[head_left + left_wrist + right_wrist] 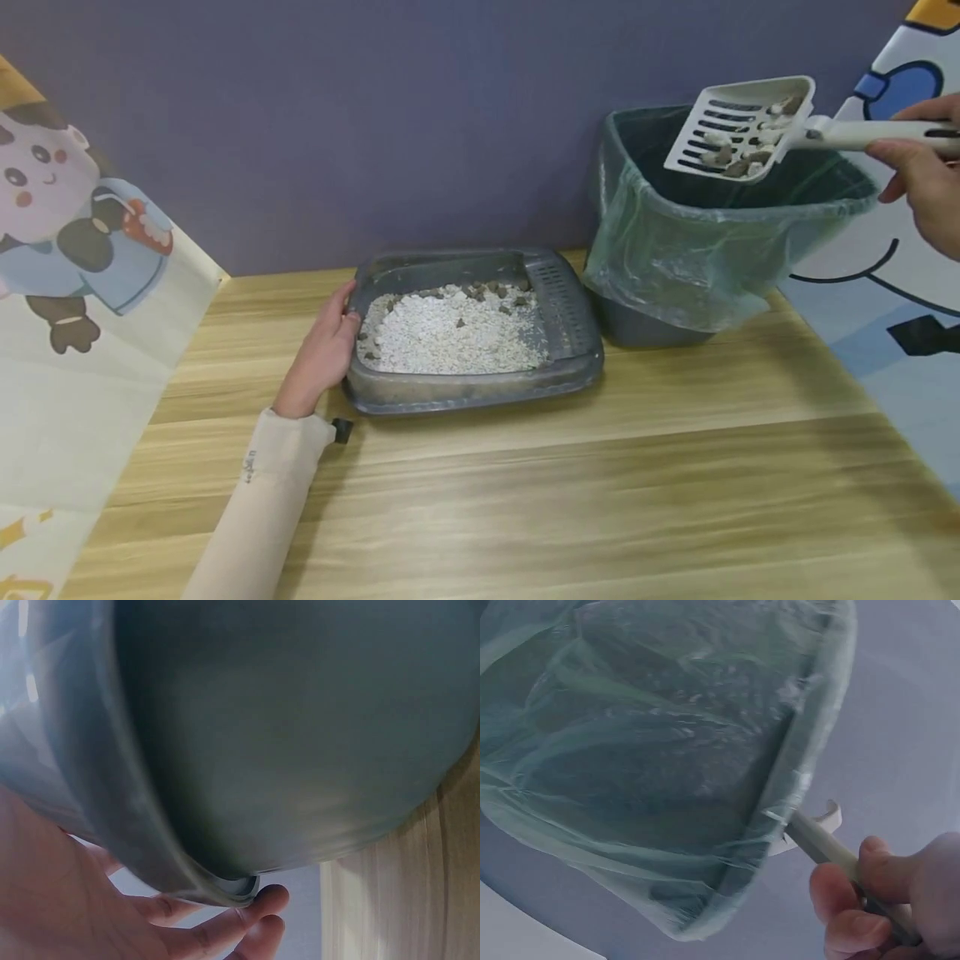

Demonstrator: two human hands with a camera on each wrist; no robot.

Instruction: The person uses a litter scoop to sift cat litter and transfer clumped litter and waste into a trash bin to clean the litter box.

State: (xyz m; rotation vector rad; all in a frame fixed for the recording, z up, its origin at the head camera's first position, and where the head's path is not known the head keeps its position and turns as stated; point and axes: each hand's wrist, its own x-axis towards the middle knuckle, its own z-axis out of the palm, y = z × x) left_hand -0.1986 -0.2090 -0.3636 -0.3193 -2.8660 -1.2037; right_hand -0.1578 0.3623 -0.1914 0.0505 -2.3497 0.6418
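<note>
My right hand (926,175) grips the handle of a white slotted litter scoop (750,125), held over a bin (652,329) lined with a thin green bag (675,258). Brown and whitish clumps (738,167) lie in the scoop's head. From below, the right wrist view shows the fingers (847,900) around the handle, with the scoop's head mostly hidden behind the bag. My left hand (322,350) holds the left rim of a grey litter box (465,392). White litter (442,337) with dark clumps along its back fills most of the box.
The box and bin stand side by side on a wood-grain surface (525,500), against a purple-grey wall (375,125). Cartoon-printed panels flank both sides, the left one (75,392) angled inward. A perforated strip (562,300) runs down the box's right end.
</note>
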